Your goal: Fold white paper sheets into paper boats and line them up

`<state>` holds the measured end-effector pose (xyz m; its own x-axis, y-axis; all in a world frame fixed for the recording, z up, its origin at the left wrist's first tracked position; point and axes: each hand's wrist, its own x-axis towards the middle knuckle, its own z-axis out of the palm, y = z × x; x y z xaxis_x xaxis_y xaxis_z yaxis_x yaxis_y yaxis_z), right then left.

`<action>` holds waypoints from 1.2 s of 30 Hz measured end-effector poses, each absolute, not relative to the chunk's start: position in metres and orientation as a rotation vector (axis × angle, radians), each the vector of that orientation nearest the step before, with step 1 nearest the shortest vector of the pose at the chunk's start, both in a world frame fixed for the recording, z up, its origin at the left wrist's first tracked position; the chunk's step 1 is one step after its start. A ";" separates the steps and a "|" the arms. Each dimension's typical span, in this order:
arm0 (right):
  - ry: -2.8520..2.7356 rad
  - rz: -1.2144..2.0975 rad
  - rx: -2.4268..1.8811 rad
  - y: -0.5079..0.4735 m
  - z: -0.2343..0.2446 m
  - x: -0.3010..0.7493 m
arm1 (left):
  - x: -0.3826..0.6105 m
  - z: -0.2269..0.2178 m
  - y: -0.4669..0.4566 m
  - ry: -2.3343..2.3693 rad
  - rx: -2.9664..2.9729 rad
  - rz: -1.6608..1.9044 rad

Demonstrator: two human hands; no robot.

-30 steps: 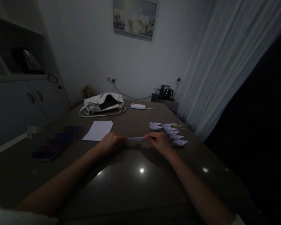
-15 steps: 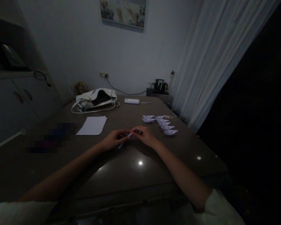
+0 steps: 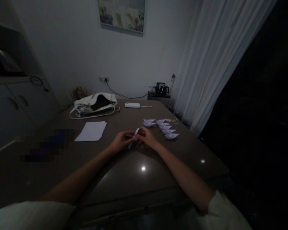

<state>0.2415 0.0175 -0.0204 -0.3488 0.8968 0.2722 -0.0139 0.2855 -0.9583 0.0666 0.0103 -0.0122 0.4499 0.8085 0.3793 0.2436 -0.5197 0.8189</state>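
Note:
A small folded strip of white paper is pinched between my two hands, above the near middle of the table. My left hand is closed on it from the left, thumb and fingers together. From the right, my right hand grips the same paper, its fingertips meeting those of the left. One end of the paper sticks up between the hands and the other shows below them. Several folded paper boats stand in two rows to the right of my right hand.
A stack of white paper sheets lies to the left on the brown table. Farther back are a white handbag and a white power bank with a short cable. Small scraps lie beyond the boats.
Both hands have turned the folded paper more upright, so its upper end now shows above the fingertips. The view has shifted slightly; the boats and sheets stay put.

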 end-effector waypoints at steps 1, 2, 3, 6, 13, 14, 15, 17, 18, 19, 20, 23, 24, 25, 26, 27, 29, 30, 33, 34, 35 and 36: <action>-1.622 1.219 -0.816 0.016 -0.020 0.241 | 0.065 -0.013 0.009 0.878 2.003 1.041; -1.628 1.225 -0.808 0.015 -0.019 0.240 | 0.064 -0.012 0.008 0.882 1.999 1.055; -1.631 1.234 -0.803 0.014 -0.019 0.240 | 0.063 -0.012 0.007 0.887 1.991 1.067; -1.643 1.248 -0.808 0.014 -0.020 0.239 | 0.062 -0.010 0.006 0.867 1.966 1.068; -1.679 1.169 -0.806 0.016 -0.023 0.243 | 0.064 -0.008 0.005 0.847 1.928 1.053; -1.682 1.162 -0.804 0.016 -0.023 0.244 | 0.064 -0.007 0.004 0.854 1.923 1.061; -1.683 1.158 -0.803 0.017 -0.023 0.245 | 0.064 -0.007 0.004 0.864 1.917 1.070; -1.681 1.157 -0.805 0.018 -0.023 0.246 | 0.064 -0.007 0.005 0.895 1.906 1.088; -1.676 1.158 -0.809 0.018 -0.024 0.246 | 0.063 -0.008 0.005 0.912 1.905 1.093; -1.668 1.159 -0.817 0.019 -0.025 0.246 | 0.063 -0.008 0.006 0.931 1.911 1.097; -1.661 1.159 -0.828 0.019 -0.026 0.246 | 0.063 -0.009 0.006 0.949 1.925 1.096; -1.655 1.161 -0.879 0.021 -0.029 0.245 | 0.063 -0.010 0.005 0.991 2.006 1.061; -1.656 1.158 -0.897 0.021 -0.029 0.245 | 0.064 -0.009 0.004 1.007 2.036 1.047; -1.655 1.147 -0.914 0.021 -0.029 0.245 | 0.065 -0.008 0.003 1.021 2.061 1.033; -1.648 1.133 -0.930 0.021 -0.029 0.245 | 0.066 -0.007 0.001 1.028 2.080 1.024; -1.632 1.120 -0.947 0.022 -0.029 0.245 | 0.066 -0.006 0.000 1.024 2.093 1.024; -1.579 1.108 -0.980 0.023 -0.028 0.247 | 0.066 -0.005 -0.001 0.985 2.107 1.037; -1.551 1.108 -0.994 0.023 -0.027 0.248 | 0.065 -0.005 -0.001 0.958 2.112 1.047; -1.493 1.113 -1.015 0.025 -0.026 0.251 | 0.062 -0.008 0.002 0.908 2.125 1.042; -1.485 1.112 -1.017 0.026 -0.027 0.251 | 0.061 -0.009 0.003 0.908 2.128 1.027; -1.477 1.115 -1.019 0.027 -0.027 0.252 | 0.061 -0.010 0.004 0.914 2.131 1.011; -1.471 1.118 -1.020 0.027 -0.028 0.253 | 0.060 -0.011 0.004 0.921 2.133 0.996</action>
